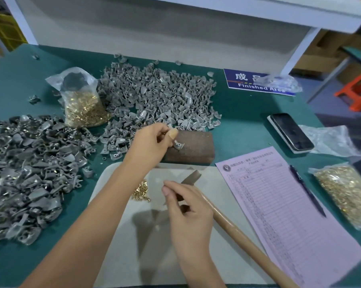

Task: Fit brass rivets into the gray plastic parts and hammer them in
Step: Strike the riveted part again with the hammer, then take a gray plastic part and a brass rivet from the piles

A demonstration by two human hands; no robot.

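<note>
Green matting covered our bench (248,113), with a white shelf frame behind. Going left to right: at the far left sat a darker heap of parts (24,163) with brass glinting in it, so we'd guess those were done. Next came a bag of brass rivets (83,109), then the big pile of bare gray plastic parts (154,94), which looked like plenty left to do. Our left hand (150,142) was pinching one gray part (178,144) against the brown block (194,148), fingers curled round it; the part's flared end pointed right and toward us, its long axis running diagonally across the block. A few loose rivets (141,190) lay on the pale mat (227,204). Our right hand (187,206) was clenched on the hammer (233,227), head pointing up-left, handle running down-right. Further right lay a pink form (283,215) and phone (289,132). Whether a rivet was in yet, we couldn't tell.
</note>
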